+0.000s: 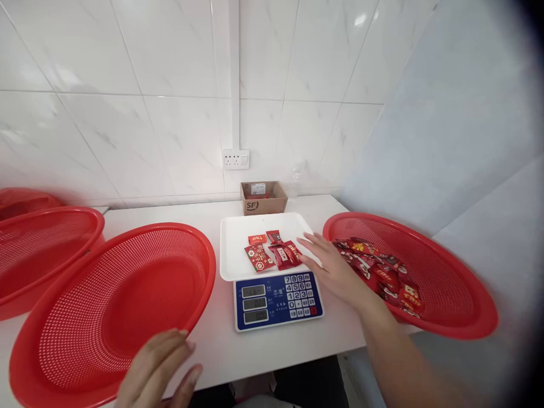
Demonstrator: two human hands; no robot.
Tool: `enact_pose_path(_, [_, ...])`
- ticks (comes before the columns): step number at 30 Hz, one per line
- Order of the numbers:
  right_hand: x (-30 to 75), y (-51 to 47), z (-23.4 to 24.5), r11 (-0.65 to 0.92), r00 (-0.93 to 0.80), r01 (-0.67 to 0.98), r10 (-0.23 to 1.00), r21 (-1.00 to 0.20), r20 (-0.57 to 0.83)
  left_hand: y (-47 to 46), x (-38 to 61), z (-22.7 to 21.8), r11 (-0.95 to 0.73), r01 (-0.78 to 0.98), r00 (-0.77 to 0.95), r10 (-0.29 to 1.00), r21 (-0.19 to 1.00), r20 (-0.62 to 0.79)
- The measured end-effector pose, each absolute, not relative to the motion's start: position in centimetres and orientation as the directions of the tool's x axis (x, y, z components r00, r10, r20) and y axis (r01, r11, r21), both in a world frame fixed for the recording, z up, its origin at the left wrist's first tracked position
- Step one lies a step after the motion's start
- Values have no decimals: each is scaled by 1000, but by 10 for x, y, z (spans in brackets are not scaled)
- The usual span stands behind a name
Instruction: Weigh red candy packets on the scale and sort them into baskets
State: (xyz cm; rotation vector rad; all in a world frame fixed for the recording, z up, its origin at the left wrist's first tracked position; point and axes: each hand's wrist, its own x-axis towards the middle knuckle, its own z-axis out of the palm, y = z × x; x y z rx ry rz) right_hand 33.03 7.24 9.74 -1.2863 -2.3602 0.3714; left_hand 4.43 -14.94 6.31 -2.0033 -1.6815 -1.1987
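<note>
A white weighing tray (233, 249) tops a digital scale, with several red snack packets (259, 258) lying loosely on it. Below the tray, the scale's blue keypad and display panel (278, 303) faces me. Fingers spread, my right hand (329, 266) hovers by the tray's right edge, close to the packets, and nothing shows in it. My left hand (159, 365) is at the near rim of a red mesh basket (127, 317); its fingers are partly bent, the thumb is apart from them, and no object is seen in it.
To the right stands a red basket (463, 317) holding many red packets (382, 275). Another red basket (42, 249) is at the far left. Behind the scale sits a small cardboard box (266, 203) against the tiled wall, below a power socket (236, 160).
</note>
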Motion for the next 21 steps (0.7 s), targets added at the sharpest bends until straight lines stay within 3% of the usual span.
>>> enact_pose_path(2, [361,64,88,449,-373,813,890,-370,262,-150,25,62,-140,974,-3,778,178,629])
enact_pose_path(5, [400,55,72,311,-244,898,941,-312,235,-144,9,56,66,995,-89,938,81,335])
enact_pose_path(9, [426,48,63,42,-38,960,999,-275,22,-126,16,60,173,985,-173,985,2,26])
enact_pose_path(15, [424,45,65,0,-20,977,996,-215,-89,-74,17,96,192,975,-187,981,-109,56])
enact_pose_path(21, [428,48,57,38,-40,978,999,-203,-6,-31,-10,112,203,969,-204,979,-142,6])
